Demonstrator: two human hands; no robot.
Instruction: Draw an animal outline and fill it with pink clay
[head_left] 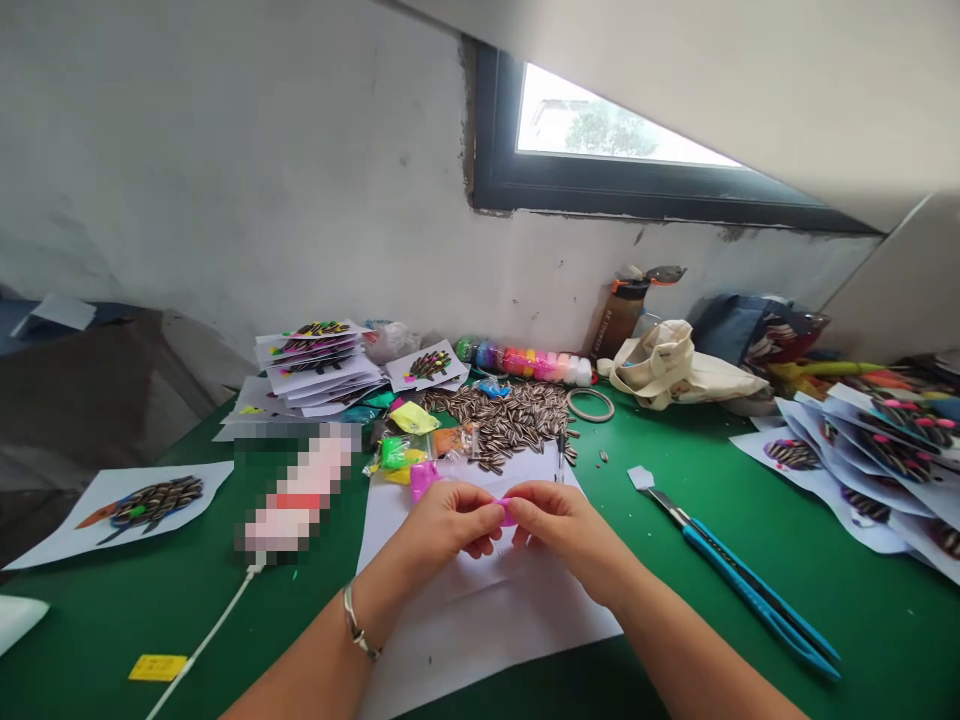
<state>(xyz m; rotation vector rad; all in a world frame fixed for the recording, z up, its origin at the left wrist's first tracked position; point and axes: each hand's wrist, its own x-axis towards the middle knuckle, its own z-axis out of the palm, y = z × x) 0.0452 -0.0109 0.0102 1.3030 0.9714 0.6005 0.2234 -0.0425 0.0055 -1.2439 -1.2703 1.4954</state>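
Observation:
Between the fingertips of both hands is a small piece of pink modelling clay point(508, 512). My left hand point(461, 515) pinches it from the left, and my right hand point(550, 508) pinches it from the right. Both are held over white paper point(480, 640) lying on the green table. Just behind my left hand rests a larger pink clay lump point(424, 478). Beside that lie clay packets, one green point(393, 452) and one orange point(452, 441). A heap of striped sunflower seeds point(517, 420) spreads behind the paper, and a black pen point(560, 458) lies at its edge.
Blue-handled tweezers point(757, 580) lie on the right. A roll of tape point(590, 405) is near the seeds. Stacks of seed pictures stand left point(315, 375) and right point(862, 470). A pixelated pink object with a white cable point(217, 625) lies left. A brown bottle point(621, 318) stands by the wall.

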